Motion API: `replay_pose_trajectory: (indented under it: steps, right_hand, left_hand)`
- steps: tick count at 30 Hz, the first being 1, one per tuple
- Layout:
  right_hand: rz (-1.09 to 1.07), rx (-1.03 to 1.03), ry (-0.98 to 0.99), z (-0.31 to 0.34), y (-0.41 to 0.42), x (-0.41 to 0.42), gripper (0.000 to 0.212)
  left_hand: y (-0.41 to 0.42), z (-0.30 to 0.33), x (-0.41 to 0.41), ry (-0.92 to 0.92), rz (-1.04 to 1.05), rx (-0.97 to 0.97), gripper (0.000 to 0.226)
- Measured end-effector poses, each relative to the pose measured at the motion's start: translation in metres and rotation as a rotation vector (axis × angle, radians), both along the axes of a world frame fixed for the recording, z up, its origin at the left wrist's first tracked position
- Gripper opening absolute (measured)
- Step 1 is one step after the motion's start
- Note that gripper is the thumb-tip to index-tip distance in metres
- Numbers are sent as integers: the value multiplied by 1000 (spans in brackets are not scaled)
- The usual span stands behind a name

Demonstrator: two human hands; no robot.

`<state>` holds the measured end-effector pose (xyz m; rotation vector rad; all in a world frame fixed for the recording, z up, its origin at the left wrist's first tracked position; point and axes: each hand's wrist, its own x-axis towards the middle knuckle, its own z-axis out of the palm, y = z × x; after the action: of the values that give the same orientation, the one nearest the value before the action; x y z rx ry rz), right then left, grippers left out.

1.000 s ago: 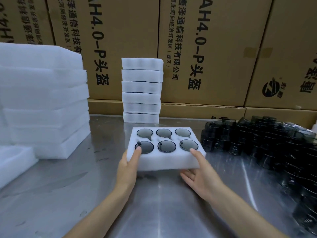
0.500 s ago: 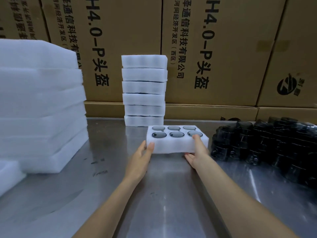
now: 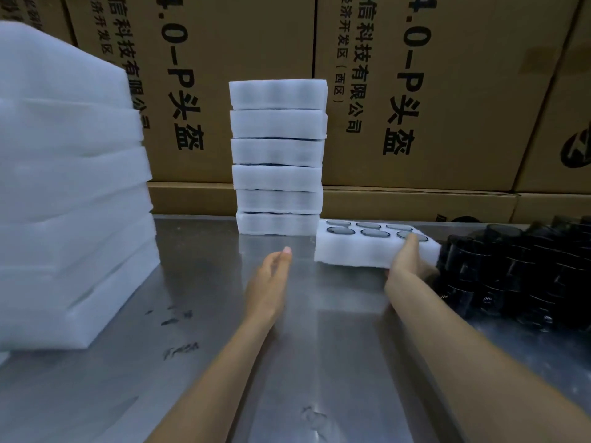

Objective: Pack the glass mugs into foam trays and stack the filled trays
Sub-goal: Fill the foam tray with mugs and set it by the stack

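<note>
A white foam tray (image 3: 351,249) filled with several glass mugs lies on the steel table, just right of a stack of filled foam trays (image 3: 277,155). My right hand (image 3: 407,260) grips its near right corner, thumb on top and fingers underneath. My left hand (image 3: 270,279) hovers over the table left of the tray with straight fingers, apart from it and holding nothing. A crowd of dark glass mugs (image 3: 527,270) stands at the right.
A tall pile of large foam sheets (image 3: 70,193) fills the left side. Cardboard boxes (image 3: 447,91) form a wall behind the steel table (image 3: 224,362). The dark mugs sit close against the tray's right end.
The filled tray has moved away from me and to the right, ending beside the stack. My left hand has let go of it; my right hand still holds it.
</note>
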<state>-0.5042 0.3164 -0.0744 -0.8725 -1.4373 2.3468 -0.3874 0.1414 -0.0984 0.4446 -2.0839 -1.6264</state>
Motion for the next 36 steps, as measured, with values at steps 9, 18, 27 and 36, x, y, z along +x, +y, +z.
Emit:
replay_pose_trajectory:
  steps: [9,18,27,36]
  right_hand:
    - [88,-37,13,-3,7,-22,65]
    - [40,-84,7,-5,3,-35,67]
    - [170,-31,21,0,1,-53,52]
    - [490,221,-21,-2,-5,-71,61]
  left_hand:
    - [-5,0,-9,-11,-23,-92,46]
    - [-3,1,-7,-55,-63,-98,53]
    - [-2,-1,-12,-51,-84,-110,48]
    - [-2,-5,-17,-44,-124,-150,51]
